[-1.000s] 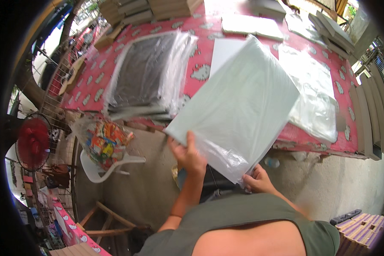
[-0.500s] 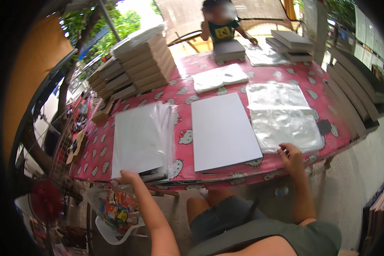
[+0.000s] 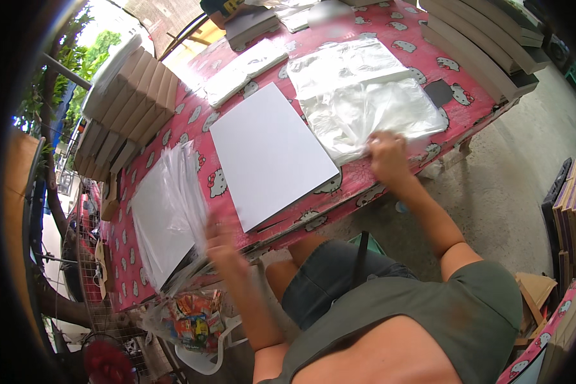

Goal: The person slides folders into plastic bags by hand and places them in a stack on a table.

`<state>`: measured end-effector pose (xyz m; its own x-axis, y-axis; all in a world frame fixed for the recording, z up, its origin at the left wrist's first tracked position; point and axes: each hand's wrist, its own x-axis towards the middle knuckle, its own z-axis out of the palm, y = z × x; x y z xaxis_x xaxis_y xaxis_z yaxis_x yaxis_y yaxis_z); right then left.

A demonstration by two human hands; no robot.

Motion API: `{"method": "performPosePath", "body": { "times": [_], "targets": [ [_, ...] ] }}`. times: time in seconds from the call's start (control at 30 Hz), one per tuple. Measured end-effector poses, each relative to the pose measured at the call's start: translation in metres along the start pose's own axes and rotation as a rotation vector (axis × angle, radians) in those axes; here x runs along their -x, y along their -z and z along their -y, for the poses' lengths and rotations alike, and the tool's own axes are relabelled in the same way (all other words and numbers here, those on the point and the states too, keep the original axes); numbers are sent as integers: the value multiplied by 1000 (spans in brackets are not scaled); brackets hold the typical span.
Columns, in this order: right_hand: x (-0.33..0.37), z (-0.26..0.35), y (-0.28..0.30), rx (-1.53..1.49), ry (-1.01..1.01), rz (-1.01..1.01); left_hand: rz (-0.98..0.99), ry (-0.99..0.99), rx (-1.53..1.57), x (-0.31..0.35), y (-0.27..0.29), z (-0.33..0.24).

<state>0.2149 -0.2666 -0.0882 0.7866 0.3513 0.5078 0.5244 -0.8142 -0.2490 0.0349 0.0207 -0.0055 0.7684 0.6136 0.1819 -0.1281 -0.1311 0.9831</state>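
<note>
My right hand [image 3: 389,153] is closed on the near edge of a clear plastic bag [image 3: 400,109], the top of a flat pile; creases run from its fingers. My left hand [image 3: 225,242] is smeared by motion beside the right edge of a plastic-wrapped white stack [image 3: 157,221]; whether its fingers hold anything does not show. Between the two hands a white rectangular sheet or board [image 3: 272,153] lies flat, its near corner close to the table edge. Past it rests a folded bundle of white plastic [image 3: 246,72].
The table [image 3: 217,182] wears a pink cat-print cover. Tall stacks of boxes [image 3: 131,86] stand at far left, thick grey-brown slabs [image 3: 470,48] at far right. Across the table a person in dark clothing [image 3: 223,9] is partly cut off. A bag of colourful packets [image 3: 197,317] hangs below the left edge.
The view has swung right and tilted. My right hand has closed on the plastic bag edge. My left hand has left the wrapped stack's near left corner and moved right.
</note>
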Motion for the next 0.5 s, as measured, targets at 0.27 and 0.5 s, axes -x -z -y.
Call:
{"method": "performPosePath", "body": {
  "times": [0.27, 0.5],
  "targets": [
    [20, 82, 44, -620, 241, 304, 431, 258, 2, 49, -99, 34],
    [29, 84, 71, -706, 258, 400, 582, -219, -498, 41, -82, 33]
  ]
}}
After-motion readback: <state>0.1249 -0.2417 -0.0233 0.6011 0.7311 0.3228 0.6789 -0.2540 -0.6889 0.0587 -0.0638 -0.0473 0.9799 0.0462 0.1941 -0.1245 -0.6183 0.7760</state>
